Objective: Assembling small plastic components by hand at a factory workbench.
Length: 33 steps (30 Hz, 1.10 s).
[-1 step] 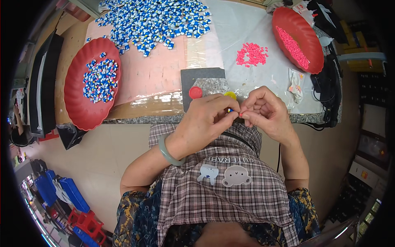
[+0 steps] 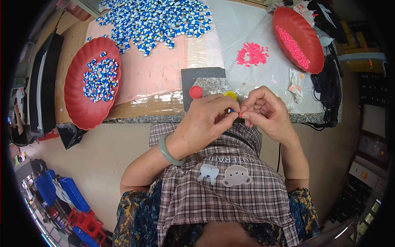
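Above the front edge of the table, my left hand [image 2: 203, 117] pinches a small blue-and-yellow piece [image 2: 230, 110], mostly covered by the fingers. My right hand [image 2: 269, 115] has thumb and forefinger closed on a tiny pink piece [image 2: 241, 115], held up against the left fingertips. Just beyond the hands are a round red lid or dish [image 2: 196, 92] and a yellow one [image 2: 230, 95], the latter partly hidden. Loose pink pieces [image 2: 258, 57] lie on the white sheet past my right hand.
A red scalloped tray [image 2: 74, 96] at left holds several blue-and-white pieces; another red tray [image 2: 306, 39] at far right holds pink ones. A big heap of blue-and-white pieces [image 2: 152, 24] covers the back left. A crumpled wrapper [image 2: 295, 84] and black cables [image 2: 325, 96] lie at right.
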### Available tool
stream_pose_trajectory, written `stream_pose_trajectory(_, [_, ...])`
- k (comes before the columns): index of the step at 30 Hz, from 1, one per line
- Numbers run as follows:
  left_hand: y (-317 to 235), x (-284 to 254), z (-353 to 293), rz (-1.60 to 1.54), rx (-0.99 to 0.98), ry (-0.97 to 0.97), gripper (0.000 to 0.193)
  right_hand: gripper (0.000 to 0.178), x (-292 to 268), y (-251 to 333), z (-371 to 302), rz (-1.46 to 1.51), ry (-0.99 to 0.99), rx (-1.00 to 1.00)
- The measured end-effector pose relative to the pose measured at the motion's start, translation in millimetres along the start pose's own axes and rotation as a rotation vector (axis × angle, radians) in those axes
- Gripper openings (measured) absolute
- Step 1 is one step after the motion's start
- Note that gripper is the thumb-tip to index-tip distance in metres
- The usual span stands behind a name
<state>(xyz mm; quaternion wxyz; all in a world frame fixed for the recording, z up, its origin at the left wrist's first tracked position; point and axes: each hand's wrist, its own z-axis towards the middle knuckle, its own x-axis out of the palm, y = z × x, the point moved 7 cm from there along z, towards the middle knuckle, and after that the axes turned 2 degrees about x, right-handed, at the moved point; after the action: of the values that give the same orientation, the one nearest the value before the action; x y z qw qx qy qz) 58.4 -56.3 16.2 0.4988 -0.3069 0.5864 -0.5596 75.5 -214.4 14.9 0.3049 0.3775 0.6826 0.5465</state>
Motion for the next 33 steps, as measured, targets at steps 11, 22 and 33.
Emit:
stream_pose_trajectory(11, [17, 5, -10, -0.246, -0.142, 0.043, 0.009, 0.014, 12, 15, -5, -0.400, -0.091, -0.188])
stream_pose_trajectory(22, [30, 15, -13, -0.799, -0.376, 0.114, 0.007, 0.020, 27, 37, -14, -0.734, -0.214, -0.607])
stream_pose_trajectory(33, [32, 16, -15, -0.810, -0.404, 0.110, 0.008, 0.026, 33, 35, -20, -0.838, -0.323, -0.834])
